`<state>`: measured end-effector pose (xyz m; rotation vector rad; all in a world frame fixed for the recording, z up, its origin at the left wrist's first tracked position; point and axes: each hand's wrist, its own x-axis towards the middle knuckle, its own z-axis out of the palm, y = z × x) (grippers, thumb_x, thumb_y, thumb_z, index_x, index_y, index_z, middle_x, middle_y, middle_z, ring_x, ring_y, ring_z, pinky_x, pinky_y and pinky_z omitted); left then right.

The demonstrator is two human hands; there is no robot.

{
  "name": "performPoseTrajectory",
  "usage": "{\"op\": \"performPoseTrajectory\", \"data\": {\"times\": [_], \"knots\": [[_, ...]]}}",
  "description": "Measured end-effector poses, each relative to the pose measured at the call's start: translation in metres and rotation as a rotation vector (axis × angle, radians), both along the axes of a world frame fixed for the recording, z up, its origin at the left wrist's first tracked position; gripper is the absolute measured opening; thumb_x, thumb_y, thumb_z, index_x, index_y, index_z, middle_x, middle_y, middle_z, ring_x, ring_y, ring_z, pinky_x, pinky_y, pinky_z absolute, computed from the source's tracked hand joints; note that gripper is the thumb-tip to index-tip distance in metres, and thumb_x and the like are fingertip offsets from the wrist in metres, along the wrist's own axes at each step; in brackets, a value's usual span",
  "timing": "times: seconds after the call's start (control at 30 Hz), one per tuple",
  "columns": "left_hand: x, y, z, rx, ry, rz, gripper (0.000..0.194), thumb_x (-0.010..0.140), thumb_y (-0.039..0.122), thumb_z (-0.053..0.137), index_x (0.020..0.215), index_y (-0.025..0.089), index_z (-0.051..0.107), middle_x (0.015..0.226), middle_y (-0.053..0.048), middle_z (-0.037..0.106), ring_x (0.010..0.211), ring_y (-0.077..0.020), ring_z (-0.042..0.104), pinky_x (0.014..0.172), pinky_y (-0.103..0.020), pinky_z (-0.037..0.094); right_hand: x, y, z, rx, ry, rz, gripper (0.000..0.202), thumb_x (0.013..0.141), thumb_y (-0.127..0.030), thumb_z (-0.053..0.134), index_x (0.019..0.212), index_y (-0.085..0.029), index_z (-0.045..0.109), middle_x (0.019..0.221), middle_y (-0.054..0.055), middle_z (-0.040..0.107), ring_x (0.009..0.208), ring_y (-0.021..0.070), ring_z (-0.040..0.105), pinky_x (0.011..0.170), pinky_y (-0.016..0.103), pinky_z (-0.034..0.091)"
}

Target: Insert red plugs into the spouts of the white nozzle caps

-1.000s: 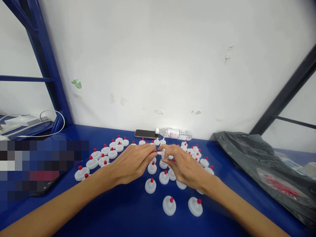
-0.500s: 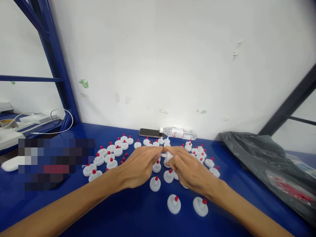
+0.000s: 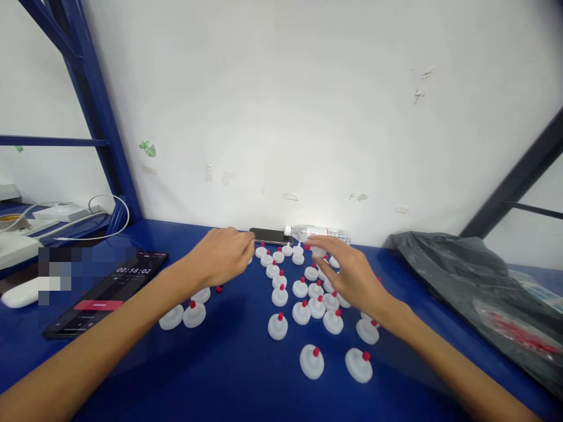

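My left hand (image 3: pixel 226 255) is closed above the left part of the blue table, near several white round caps with red tips; whatever its fingers hold is hidden. My right hand (image 3: pixel 345 266) holds a white cap (image 3: pixel 318 251) between thumb and fingers, over the middle group. Beneath and beside it, many white caps with red tips stand on the table, such as one at the front (image 3: pixel 312 362) and one further right (image 3: pixel 359 366). Two white caps (image 3: pixel 298 258) without red tips are near the bottle. A small loose red tip (image 3: pixel 219 289) lies below my left hand.
A dark phone (image 3: pixel 268 236) and a clear bottle (image 3: pixel 321 233) lie by the wall. Another phone (image 3: pixel 99 305) showing a timer lies at left, near a white object (image 3: pixel 21 292). Grey plastic (image 3: pixel 466 281) with a bag of red pieces (image 3: pixel 519 331) covers the right side.
My hands have parted: the left moved left and up, the right moved right and up with a cap. The timer phone's screen now shows. More caps show between my hands.
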<state>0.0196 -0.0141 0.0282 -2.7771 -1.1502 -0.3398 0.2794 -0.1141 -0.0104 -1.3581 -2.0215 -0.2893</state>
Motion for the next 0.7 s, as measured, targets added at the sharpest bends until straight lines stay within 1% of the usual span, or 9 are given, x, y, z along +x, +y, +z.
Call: {"op": "performPoseTrajectory", "data": {"times": [0.07, 0.13, 0.23, 0.3, 0.4, 0.5, 0.6, 0.7], "knots": [[-0.010, 0.012, -0.004, -0.004, 0.060, 0.044, 0.034, 0.096, 0.027, 0.036, 0.070, 0.020, 0.057, 0.066, -0.008, 0.064, 0.058, -0.0218, 0.057, 0.056, -0.034, 0.029, 0.011, 0.006, -0.001, -0.014, 0.035, -0.049, 0.030, 0.097, -0.021, 0.057, 0.126, -0.029, 0.061, 0.128, 0.004, 0.067, 0.118, 0.0249, 0.064, 0.100, 0.044, 0.054], [-0.018, 0.019, -0.010, -0.022, 0.087, 0.068, 0.028, 0.091, 0.026, 0.044, 0.070, 0.020, 0.060, 0.070, -0.010, 0.066, 0.061, -0.0241, 0.061, 0.058, -0.034, 0.034, 0.018, 0.010, -0.002, -0.030, 0.084, -0.102, 0.021, 0.096, -0.025, 0.059, 0.116, -0.028, 0.065, 0.120, 0.004, 0.069, 0.110, 0.0246, 0.066, 0.096, 0.044, 0.054], [-0.024, 0.021, -0.016, -0.046, 0.108, 0.116, 0.015, 0.084, 0.025, 0.054, 0.075, 0.019, 0.066, 0.078, -0.012, 0.069, 0.070, -0.0274, 0.066, 0.066, -0.036, 0.043, 0.021, 0.012, -0.001, -0.069, 0.142, -0.168, 0.014, 0.096, -0.032, 0.058, 0.104, -0.027, 0.068, 0.113, 0.005, 0.069, 0.100, 0.0234, 0.067, 0.087, 0.040, 0.056], [-0.025, 0.020, -0.017, -0.066, 0.112, 0.142, 0.013, 0.081, 0.027, 0.059, 0.077, 0.019, 0.068, 0.079, -0.012, 0.070, 0.074, -0.0273, 0.068, 0.070, -0.037, 0.046, 0.024, 0.017, 0.002, -0.097, 0.143, -0.191, 0.015, 0.096, -0.036, 0.059, 0.101, -0.026, 0.068, 0.111, 0.004, 0.070, 0.099, 0.0233, 0.067, 0.087, 0.039, 0.054], [-0.023, 0.015, -0.016, -0.086, 0.125, 0.170, 0.011, 0.081, 0.029, 0.062, 0.080, 0.020, 0.069, 0.080, -0.011, 0.071, 0.078, -0.0268, 0.070, 0.073, -0.036, 0.049, 0.034, 0.035, 0.008, -0.164, 0.096, -0.198, 0.013, 0.094, -0.037, 0.063, 0.095, -0.025, 0.068, 0.105, 0.003, 0.075, 0.097, 0.0242, 0.070, 0.088, 0.039, 0.052], [-0.020, 0.011, -0.016, -0.094, 0.157, 0.179, 0.007, 0.079, 0.024, 0.063, 0.080, 0.019, 0.069, 0.083, -0.012, 0.072, 0.081, -0.0280, 0.070, 0.073, -0.036, 0.050, 0.048, 0.060, 0.010, -0.277, 0.049, -0.191, 0.010, 0.089, -0.034, 0.068, 0.087, -0.024, 0.069, 0.094, 0.002, 0.078, 0.088, 0.0237, 0.073, 0.081, 0.036, 0.053], [-0.018, 0.009, -0.019, -0.104, 0.196, 0.168, 0.008, 0.079, 0.016, 0.061, 0.082, 0.019, 0.068, 0.087, -0.013, 0.073, 0.084, -0.0288, 0.071, 0.073, -0.036, 0.050, 0.058, 0.080, 0.003, -0.357, 0.025, -0.175, 0.010, 0.087, -0.033, 0.072, 0.085, -0.024, 0.069, 0.087, 0.002, 0.078, 0.082, 0.0213, 0.073, 0.076, 0.032, 0.053], [-0.017, 0.008, -0.022, -0.113, 0.222, 0.140, 0.013, 0.079, 0.011, 0.058, 0.083, 0.018, 0.067, 0.092, -0.015, 0.074, 0.084, -0.0301, 0.071, 0.071, -0.036, 0.049, 0.059, 0.087, -0.006, -0.396, 0.003, -0.162, 0.012, 0.085, -0.033, 0.073, 0.079, -0.023, 0.069, 0.085, 0.001, 0.078, 0.079, 0.0207, 0.072, 0.073, 0.031, 0.052]]}}
